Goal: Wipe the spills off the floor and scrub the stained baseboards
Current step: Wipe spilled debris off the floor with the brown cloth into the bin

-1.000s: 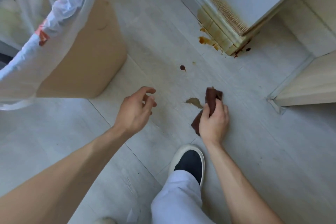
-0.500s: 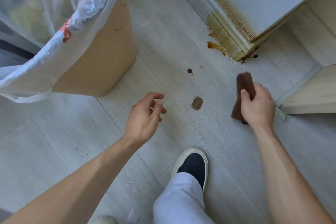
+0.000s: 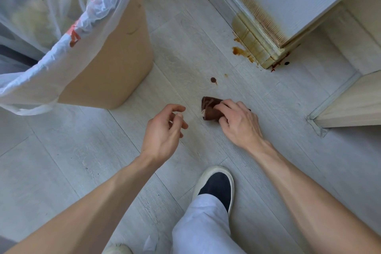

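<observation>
My right hand [image 3: 239, 121] presses a folded dark brown cloth [image 3: 210, 109] onto the pale plank floor, fingers curled over it. The cloth covers the spot where a brownish smear lay. A small dark red drop [image 3: 213, 79] sits on the floor just beyond the cloth. An orange-brown spill [image 3: 239, 50] lies against the stained baseboard [image 3: 253, 41], with dark red drips [image 3: 285, 63] at its corner. My left hand [image 3: 165, 130] hovers over the floor left of the cloth, fingers loosely curled, holding nothing.
A tan bin [image 3: 111, 51] lined with a white plastic bag [image 3: 61, 27] stands at the left. A wooden cabinet edge [image 3: 350, 107] juts in at the right. My dark shoe [image 3: 215, 188] and white trouser leg are below the hands.
My right hand swept the cloth right, then back left onto the brownish smear, which no longer shows. The left hand stayed nearly still.
</observation>
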